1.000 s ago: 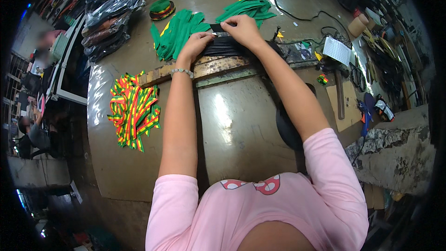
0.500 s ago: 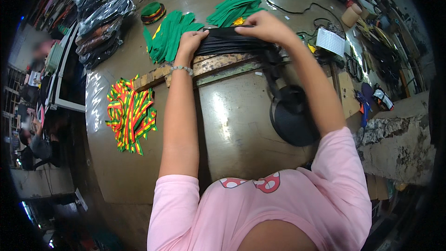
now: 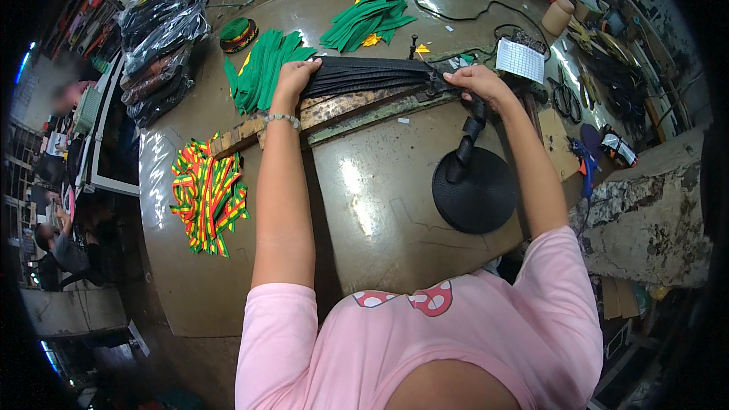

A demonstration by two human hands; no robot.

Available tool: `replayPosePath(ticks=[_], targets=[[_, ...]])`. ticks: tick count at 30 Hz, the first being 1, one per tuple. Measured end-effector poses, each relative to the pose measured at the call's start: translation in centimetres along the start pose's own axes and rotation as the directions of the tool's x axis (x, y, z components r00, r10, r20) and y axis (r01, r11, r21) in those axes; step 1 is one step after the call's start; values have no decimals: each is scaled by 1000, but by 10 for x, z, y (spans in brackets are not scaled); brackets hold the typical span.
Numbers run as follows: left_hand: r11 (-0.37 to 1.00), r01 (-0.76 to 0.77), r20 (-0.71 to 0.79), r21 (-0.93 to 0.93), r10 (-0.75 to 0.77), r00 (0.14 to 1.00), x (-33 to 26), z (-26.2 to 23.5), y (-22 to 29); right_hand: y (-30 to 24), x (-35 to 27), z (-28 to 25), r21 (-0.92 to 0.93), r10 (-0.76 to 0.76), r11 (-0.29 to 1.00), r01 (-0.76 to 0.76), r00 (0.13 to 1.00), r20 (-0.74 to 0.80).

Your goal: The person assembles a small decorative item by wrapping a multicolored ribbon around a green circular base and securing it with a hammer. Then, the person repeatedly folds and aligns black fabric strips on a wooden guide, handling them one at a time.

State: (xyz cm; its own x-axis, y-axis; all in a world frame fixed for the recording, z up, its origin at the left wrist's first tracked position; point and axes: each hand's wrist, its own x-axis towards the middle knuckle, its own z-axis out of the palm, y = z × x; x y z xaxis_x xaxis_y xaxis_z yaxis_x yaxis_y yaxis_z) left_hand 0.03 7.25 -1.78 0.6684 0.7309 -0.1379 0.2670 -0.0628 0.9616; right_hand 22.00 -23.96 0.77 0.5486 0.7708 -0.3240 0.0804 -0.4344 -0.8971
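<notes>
A bundle of flat black webbing straps (image 3: 364, 76) stretches sideways along a worn wooden bar (image 3: 334, 112). At its left end my left hand (image 3: 295, 80) is closed, thumb and fingers pinching the straps. My right hand (image 3: 483, 85) is closed at the right end, fingertips on the black webbing beside a small dark fitting on the bar. From there a twisted length of strap (image 3: 472, 130) runs down to a round coil of black webbing (image 3: 478, 201) lying flat on the table (image 3: 364, 235).
Green strips (image 3: 266, 68) lie beyond my left hand, with another green pile (image 3: 372, 21) farther back. Red, yellow and green ribbons (image 3: 209, 197) are heaped at left. Plastic-wrapped goods (image 3: 167, 38), a round green cap (image 3: 238, 33), scissors (image 3: 566, 95) and a paper sheet (image 3: 520, 59) lie around.
My right hand has moved right and slightly down along the straps, to the bar's right end. My left hand still grips the left end. The strap leading to the coil now hangs twisted.
</notes>
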Motion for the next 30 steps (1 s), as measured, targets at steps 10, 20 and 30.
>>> replayPosePath(ticks=[10,20,30], targets=[[978,-182,13,-103,184,983,-11,-4,0,-67,-30,7,-319,-473,857,405,864,-174],[992,-60,115,-107,72,991,-23,-10,14,-110,82,161,-521,-503,753,401,862,-64],[984,39,85,-172,-24,996,-9,-1,8,-118,61,143,-553,-472,749,365,880,-59]])
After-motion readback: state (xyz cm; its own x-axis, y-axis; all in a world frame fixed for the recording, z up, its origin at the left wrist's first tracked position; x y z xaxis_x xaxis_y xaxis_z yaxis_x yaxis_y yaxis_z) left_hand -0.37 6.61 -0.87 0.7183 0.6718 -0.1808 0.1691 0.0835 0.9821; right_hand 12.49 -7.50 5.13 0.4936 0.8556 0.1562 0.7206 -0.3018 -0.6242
